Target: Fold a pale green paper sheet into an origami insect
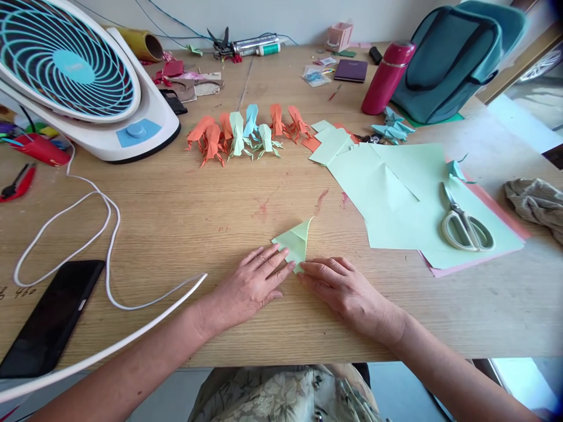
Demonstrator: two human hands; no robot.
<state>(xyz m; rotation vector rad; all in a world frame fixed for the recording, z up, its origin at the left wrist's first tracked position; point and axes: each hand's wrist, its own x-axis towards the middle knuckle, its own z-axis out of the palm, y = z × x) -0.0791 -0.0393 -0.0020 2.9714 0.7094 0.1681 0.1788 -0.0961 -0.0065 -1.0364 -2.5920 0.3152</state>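
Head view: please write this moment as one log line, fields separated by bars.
left hand flat, fingertips on folded green paper | right hand touching its near corner | paper on wooden table | scissors untouched

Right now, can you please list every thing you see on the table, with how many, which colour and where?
folded pale green paper piece: one, near edge centre, under fingertips
origami paper figures: about nine, orange, green, blue; row at centre back
flat paper sheets: several, pale green on pink; right
white-handled metal scissors: one, on the sheets
white and teal electric fan: one, back left
white cable: one, left
black smartphone: one, front left
magenta metal bottle: one, back right
teal fabric bag: one, back right
wooden table: one, light brown
left hand: flat, touching the folded piece
right hand: flat, touching the folded piece
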